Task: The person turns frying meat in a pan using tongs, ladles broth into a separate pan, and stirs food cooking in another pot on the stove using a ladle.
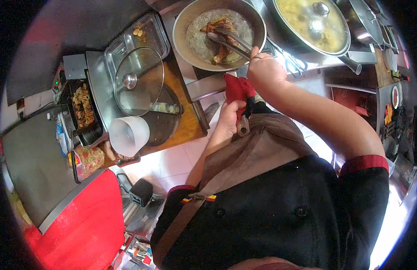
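Note:
My right hand (266, 68) is closed round metal tongs (237, 44), whose tips reach into a wide pan (183, 45). Browned meat (223, 50) lies in bubbling liquid in that pan, with the tong tips against it. Below the pan's rim, my left hand (229, 118) is wrapped round a red cloth (236, 90) at the pan's handle; the handle's end (243, 128) shows beneath the cloth.
A lidded pan (303, 22) stands at the upper right, its handle (351, 64) jutting toward me. A glass lid (147, 74), a white container (123, 135) and a metal tray (156, 33) are on the left. Further left is a basket of food (83, 105).

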`<state>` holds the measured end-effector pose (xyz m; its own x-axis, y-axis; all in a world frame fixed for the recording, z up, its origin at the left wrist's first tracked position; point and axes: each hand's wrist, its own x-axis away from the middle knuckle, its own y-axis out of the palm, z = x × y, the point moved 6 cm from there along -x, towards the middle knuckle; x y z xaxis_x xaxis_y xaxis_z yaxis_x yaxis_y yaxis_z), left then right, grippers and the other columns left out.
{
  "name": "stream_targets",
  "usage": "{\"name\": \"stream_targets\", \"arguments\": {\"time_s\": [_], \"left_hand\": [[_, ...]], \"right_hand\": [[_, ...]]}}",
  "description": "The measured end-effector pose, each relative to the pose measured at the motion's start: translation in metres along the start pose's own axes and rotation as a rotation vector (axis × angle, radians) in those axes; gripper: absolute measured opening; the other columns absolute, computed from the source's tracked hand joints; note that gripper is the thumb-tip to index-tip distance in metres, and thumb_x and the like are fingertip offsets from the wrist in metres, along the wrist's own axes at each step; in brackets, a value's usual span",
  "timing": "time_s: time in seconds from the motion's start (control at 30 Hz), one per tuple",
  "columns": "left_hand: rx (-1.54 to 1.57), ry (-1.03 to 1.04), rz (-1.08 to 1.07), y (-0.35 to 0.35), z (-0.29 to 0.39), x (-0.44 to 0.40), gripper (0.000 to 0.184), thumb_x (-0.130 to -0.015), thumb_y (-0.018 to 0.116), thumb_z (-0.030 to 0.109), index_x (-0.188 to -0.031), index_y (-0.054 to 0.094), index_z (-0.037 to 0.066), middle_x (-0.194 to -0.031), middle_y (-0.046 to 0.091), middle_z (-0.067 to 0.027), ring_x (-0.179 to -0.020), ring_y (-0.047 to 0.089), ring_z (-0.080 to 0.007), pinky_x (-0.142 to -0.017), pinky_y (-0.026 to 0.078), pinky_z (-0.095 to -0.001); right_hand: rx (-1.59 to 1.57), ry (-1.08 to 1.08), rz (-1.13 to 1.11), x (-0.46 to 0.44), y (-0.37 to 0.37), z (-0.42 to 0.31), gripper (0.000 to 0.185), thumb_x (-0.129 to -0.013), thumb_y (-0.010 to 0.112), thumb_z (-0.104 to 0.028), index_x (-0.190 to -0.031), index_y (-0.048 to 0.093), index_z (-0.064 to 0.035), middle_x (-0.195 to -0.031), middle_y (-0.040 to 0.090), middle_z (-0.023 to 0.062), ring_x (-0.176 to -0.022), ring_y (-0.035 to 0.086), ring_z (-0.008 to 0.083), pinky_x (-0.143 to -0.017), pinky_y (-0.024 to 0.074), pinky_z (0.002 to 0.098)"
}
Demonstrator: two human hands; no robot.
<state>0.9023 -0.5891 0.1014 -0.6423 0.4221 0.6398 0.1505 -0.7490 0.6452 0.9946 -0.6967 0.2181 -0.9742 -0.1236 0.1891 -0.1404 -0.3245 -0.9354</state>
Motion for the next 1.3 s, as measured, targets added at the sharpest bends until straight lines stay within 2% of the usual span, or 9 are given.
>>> {"name": "stream_targets", "arguments": {"time_s": [0.5,0.57,0.7,0.73,0.77,0.83,0.93,1.17,1.3], "left_hand": [[-0.050,0.049,0.001,-0.001,0.005,0.000,0.027,-0.073,0.053,0.004,-0.099,0.056,0.001,-0.088,0.060,-0.0060,-0.078,0.059,-0.0169,-0.071,0.049,-0.0301],[-0.056,-0.028,-0.020,-0.003,0.003,0.000,0.026,-0.073,0.054,0.004,-0.099,0.056,0.001,-0.087,0.060,-0.0053,-0.078,0.058,-0.0161,-0.072,0.048,-0.0295],[-0.075,0.032,0.017,-0.001,0.009,0.001,0.028,-0.073,0.055,0.005,-0.101,0.055,0.002,-0.088,0.060,-0.0051,-0.077,0.058,-0.0166,-0.071,0.048,-0.0292],[-0.070,0.051,0.012,0.000,0.010,0.002,0.030,-0.073,0.055,0.005,-0.103,0.054,0.002,-0.088,0.059,-0.0056,-0.076,0.058,-0.0168,-0.070,0.048,-0.0295],[-0.067,0.068,0.005,0.001,0.012,0.003,0.032,-0.072,0.055,0.005,-0.104,0.053,0.002,-0.089,0.059,-0.0060,-0.075,0.058,-0.0171,-0.069,0.049,-0.0298],[-0.110,0.089,-0.009,0.003,0.014,0.002,0.034,-0.072,0.055,0.005,-0.106,0.052,0.002,-0.090,0.059,-0.0061,-0.074,0.058,-0.0168,-0.068,0.049,-0.0293],[-0.198,0.112,-0.010,0.013,0.020,0.007,0.036,-0.071,0.054,0.004,-0.107,0.051,0.003,-0.090,0.058,-0.0054,-0.073,0.057,-0.0157,-0.067,0.048,-0.0280],[-0.370,0.268,-0.005,0.028,0.030,0.010,0.037,-0.067,0.054,0.002,-0.104,0.052,0.005,-0.083,0.055,-0.0007,-0.068,0.053,-0.0116,-0.061,0.044,-0.0239],[-0.369,0.264,-0.005,0.025,0.030,0.007,0.035,-0.067,0.055,0.001,-0.101,0.053,0.005,-0.082,0.053,0.0002,-0.067,0.051,-0.0105,-0.059,0.042,-0.0236]], "right_hand": [[-0.114,-0.022,-0.024,0.010,0.021,0.005,0.050,-0.086,0.043,-0.014,-0.127,0.036,0.0139,-0.090,0.060,0.0191,-0.067,0.064,0.0249,-0.039,0.0500,0.0379],[-0.148,-0.041,-0.074,0.015,-0.002,0.027,0.048,-0.086,0.047,-0.017,-0.120,0.041,0.0157,-0.090,0.062,0.0161,-0.070,0.065,0.0241,-0.049,0.0530,0.0310],[-0.656,0.205,-0.184,0.036,-0.011,0.063,0.043,-0.089,0.048,-0.028,-0.111,0.048,0.0095,-0.080,0.062,0.0236,-0.073,0.063,0.0369,-0.062,0.0507,0.0433],[-0.827,0.262,-0.112,0.040,-0.012,0.072,0.035,-0.090,0.047,-0.032,-0.093,0.054,0.0017,-0.076,0.059,0.0253,-0.079,0.057,0.0432,-0.070,0.0428,0.0498],[-0.892,0.286,-0.047,0.042,-0.015,0.079,0.044,-0.092,0.044,-0.037,-0.077,0.055,0.0031,-0.064,0.058,0.0203,-0.059,0.057,0.0351,-0.057,0.0443,0.0439],[-1.321,0.522,-0.422,0.054,-0.004,0.081,0.054,-0.094,0.040,-0.042,-0.066,0.052,0.0026,-0.053,0.052,0.0129,-0.042,0.050,0.0239,-0.043,0.0401,0.0361],[-1.487,0.544,-0.426,0.054,0.019,0.082,0.058,-0.094,0.037,-0.046,-0.064,0.052,0.0019,-0.047,0.047,0.0067,-0.034,0.044,0.0155,-0.036,0.0342,0.0308],[-1.400,0.585,-0.478,0.041,0.037,0.094,0.062,-0.092,0.038,-0.052,-0.063,0.052,0.0026,-0.050,0.048,0.0072,-0.036,0.045,0.0167,-0.036,0.0349,0.0314],[-1.432,0.559,-0.300,0.033,0.042,0.099,0.054,-0.092,0.041,-0.048,-0.076,0.053,0.0019,-0.051,0.046,0.0043,-0.038,0.042,0.0136,-0.035,0.0336,0.0284]]}}
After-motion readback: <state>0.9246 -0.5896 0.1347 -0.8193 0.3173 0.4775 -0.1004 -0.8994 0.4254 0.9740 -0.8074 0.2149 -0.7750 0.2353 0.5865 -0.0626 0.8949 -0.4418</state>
